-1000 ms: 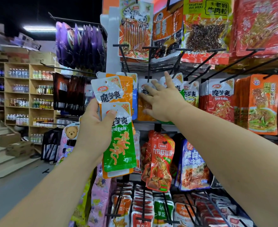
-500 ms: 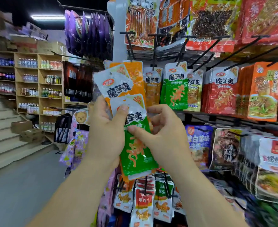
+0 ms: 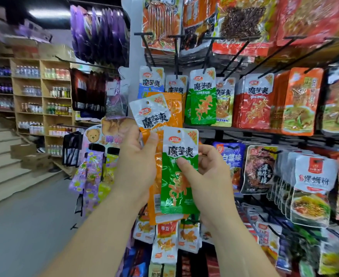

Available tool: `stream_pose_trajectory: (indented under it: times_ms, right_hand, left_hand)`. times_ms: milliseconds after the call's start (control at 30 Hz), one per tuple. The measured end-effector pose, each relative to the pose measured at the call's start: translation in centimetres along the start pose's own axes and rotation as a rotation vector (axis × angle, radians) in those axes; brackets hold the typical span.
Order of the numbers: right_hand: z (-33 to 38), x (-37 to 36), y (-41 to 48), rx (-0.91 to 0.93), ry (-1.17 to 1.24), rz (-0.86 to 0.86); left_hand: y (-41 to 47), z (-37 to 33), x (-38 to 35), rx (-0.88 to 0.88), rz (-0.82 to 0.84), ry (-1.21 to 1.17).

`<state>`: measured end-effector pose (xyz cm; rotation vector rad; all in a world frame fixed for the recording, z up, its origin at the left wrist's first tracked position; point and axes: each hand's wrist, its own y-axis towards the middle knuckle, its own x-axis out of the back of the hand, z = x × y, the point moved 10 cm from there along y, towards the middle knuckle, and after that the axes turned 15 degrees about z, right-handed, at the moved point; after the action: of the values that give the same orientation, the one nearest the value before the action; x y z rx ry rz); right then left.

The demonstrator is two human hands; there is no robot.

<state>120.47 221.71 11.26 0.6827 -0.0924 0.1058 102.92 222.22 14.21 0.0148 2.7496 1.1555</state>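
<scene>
In front of a snack rack, my left hand (image 3: 137,164) grips a small stack of orange snack packets (image 3: 165,108), its thumb pressed on their front. My right hand (image 3: 208,176) pinches a green snack packet (image 3: 179,188) with a white top, thumb on its face, fingers behind it. The green packet overlaps the orange ones on their right side. More packets of the same brand hang behind on black pegs: a green packet (image 3: 201,100), a blue one (image 3: 151,82) and red ones (image 3: 253,104).
Black peg hooks (image 3: 234,54) stick out toward me from the rack, loaded with large red and orange bags above. More snack bags hang below and to the right. Purple bags (image 3: 98,35) hang upper left. Wooden drink shelves (image 3: 42,96), stairs (image 3: 2,156) and grey floor lie left.
My right hand left the hanging packets on the rack and came down to the stack in my left hand. It now pinches the green packet and holds it slightly apart, to the right.
</scene>
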Motion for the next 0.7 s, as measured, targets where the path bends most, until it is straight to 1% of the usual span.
stream_pose_trajectory:
  times_ms: [133, 267, 367, 500, 600, 700]
  right_hand:
    - [1.1, 2.9, 0.9, 0.001, 0.010, -0.054]
    - [3.6, 6.0, 3.9, 0.024, -0.019, -0.049]
    - [5.3, 7.8, 7.4, 0.027, -0.124, -0.023]
    - [7.8, 8.3, 12.0, 0.064, -0.206, 0.033]
    - [9.4, 8.3, 14.7, 0.104, -0.263, 0.006]
    - [10.2, 7.9, 16.7, 0.166, -0.317, -0.009]
  left_hand:
    - [1.2, -0.8, -0.5, -0.017, 0.005, 0.072]
    - [3.6, -2.3, 0.0, -0.048, 0.025, 0.152]
    - [5.9, -3.1, -0.1, -0.071, 0.059, 0.183]
    - [8.7, -3.2, -0.3, -0.078, 0.101, 0.225]
    - [9.5, -3.4, -0.7, -0.086, 0.126, 0.251]
    - [10.0, -2.5, -0.5, -0.073, 0.116, 0.249]
